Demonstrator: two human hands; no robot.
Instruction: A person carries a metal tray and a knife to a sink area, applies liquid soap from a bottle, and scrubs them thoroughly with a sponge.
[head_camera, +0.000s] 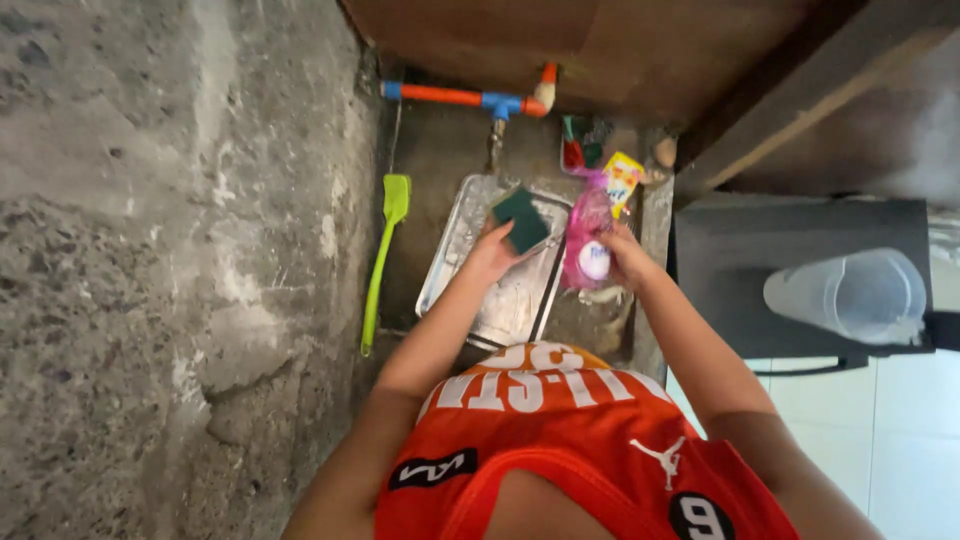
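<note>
At the bottom centre of the frame an orange sleeveless jersey (560, 440) fills the near view, and both bare arms reach up from it toward the middle. The left hand (490, 252) is closed around a dark green scrubbing sponge (521, 219), holding it over a metal tray (470, 225) that lies in the wet concrete sink. Just right of it the right hand (628, 258) grips a pink pouch (588, 240) with a round white label, upright beside the tray's right edge. A lime-green spatula (383, 255) leans along the left of the tray. Farther up, a yellow packet (622, 180) sits near the pouch, and an orange and blue pipe (470, 97) runs across the top centre. A clear plastic jug (850, 296) lies at the right edge
</note>
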